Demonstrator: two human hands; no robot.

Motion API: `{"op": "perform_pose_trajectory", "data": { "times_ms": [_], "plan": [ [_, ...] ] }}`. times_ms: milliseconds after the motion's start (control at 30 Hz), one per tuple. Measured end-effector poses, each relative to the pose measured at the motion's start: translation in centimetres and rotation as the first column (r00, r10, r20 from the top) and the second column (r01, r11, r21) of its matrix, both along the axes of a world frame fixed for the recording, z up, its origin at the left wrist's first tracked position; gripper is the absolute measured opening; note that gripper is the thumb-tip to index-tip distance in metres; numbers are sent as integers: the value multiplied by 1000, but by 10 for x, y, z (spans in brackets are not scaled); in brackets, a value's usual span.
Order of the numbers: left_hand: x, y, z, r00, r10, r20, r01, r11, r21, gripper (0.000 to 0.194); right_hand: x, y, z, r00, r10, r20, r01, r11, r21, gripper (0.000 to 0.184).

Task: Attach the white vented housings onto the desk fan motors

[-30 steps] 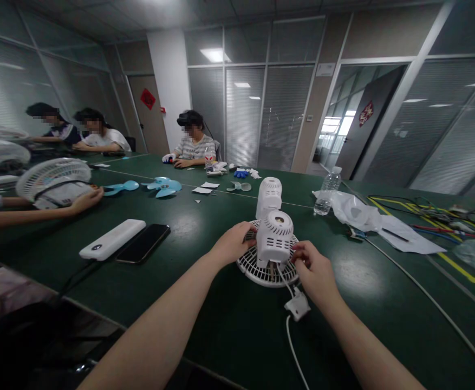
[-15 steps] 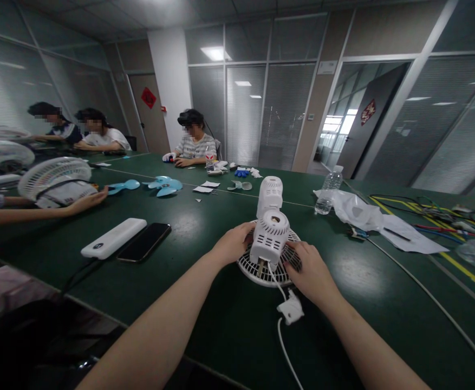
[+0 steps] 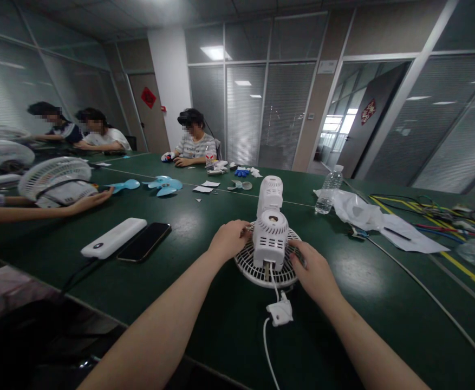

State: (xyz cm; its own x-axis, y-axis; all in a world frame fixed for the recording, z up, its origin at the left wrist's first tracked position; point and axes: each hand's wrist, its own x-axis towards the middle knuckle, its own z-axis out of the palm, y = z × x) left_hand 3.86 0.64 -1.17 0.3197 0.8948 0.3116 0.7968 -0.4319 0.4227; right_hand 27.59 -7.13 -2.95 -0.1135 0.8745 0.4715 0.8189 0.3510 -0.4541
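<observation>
A white fan (image 3: pixel 270 238) lies face down on the table before me, its round grille (image 3: pixel 257 275) underneath and its motor housing and base piece on top. My left hand (image 3: pixel 229 239) has its fingers curled over the grille's left side. On the right side of the grille, my right hand (image 3: pixel 314 268) grips the edge with thumb and fingers. Some fingertips of both hands are hidden by the grille and housing. A white cord runs from the housing toward me, with a white plug piece (image 3: pixel 280 312) hanging on it near the table's front.
To the left lie a white power bank (image 3: pixel 114 238) and a black phone (image 3: pixel 144 242). Beyond are blue fan blades (image 3: pixel 164 186) and another person's hand (image 3: pixel 93 201) beside a second fan (image 3: pixel 58 181). A plastic bottle (image 3: pixel 329 189), paper (image 3: pixel 411 233) and cables stand or lie right.
The fan has turned and shifted slightly, and its cord and plug have swung left. My left hand has moved a little up and left along the grille. My right hand stays at the grille's edge.
</observation>
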Motion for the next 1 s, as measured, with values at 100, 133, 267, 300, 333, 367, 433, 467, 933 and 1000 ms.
{"op": "perform_pose_trajectory", "data": {
  "times_ms": [100, 133, 267, 300, 333, 367, 433, 467, 933, 1000],
  "plan": [
    [0, -4, 6, 998, 66, 7, -66, 998, 7, 26, -1, -4, 5, 996, -9, -90, 13, 999, 47, 31],
    [1, -6, 7, 997, 82, 9, -82, 997, -5, 26, -2, -7, 6, 994, -14, -111, 22, 997, 68, 32],
    [2, -11, 9, 993, 119, 4, -119, 992, -31, 27, -9, -16, 9, 987, -12, -161, 28, 995, 101, 46],
    [2, -11, 9, 992, 123, -2, -123, 992, -18, 27, -11, -17, 9, 986, -24, -167, 40, 995, 91, 53],
    [3, -12, 9, 992, 126, -10, -126, 992, 0, 28, -13, -17, 8, 984, -46, -170, 60, 995, 76, 60],
    [3, -13, 8, 992, 127, -18, -127, 992, 17, 28, -15, -17, 7, 983, -73, -170, 84, 995, 55, 68],
    [4, -13, 7, 992, 124, -27, -123, 992, 37, 28, -18, -16, 5, 979, -112, -170, 114, 993, 3, 77],
    [4, -12, 6, 993, 114, -22, -113, 993, 39, 28, -19, -15, 4, 978, -117, -172, 115, 993, -23, 78],
    [5, 18, -31, 985, -115, 129, 110, 993, 41, 41, -25, -15, 9, 988, -87, -125, 82, 996, -41, 78],
    [3, 25, -34, 973, -87, 214, 79, 996, 43, 38, -24, -16, 10, 989, -96, -115, 89, 994, -62, 77]
  ]
}}
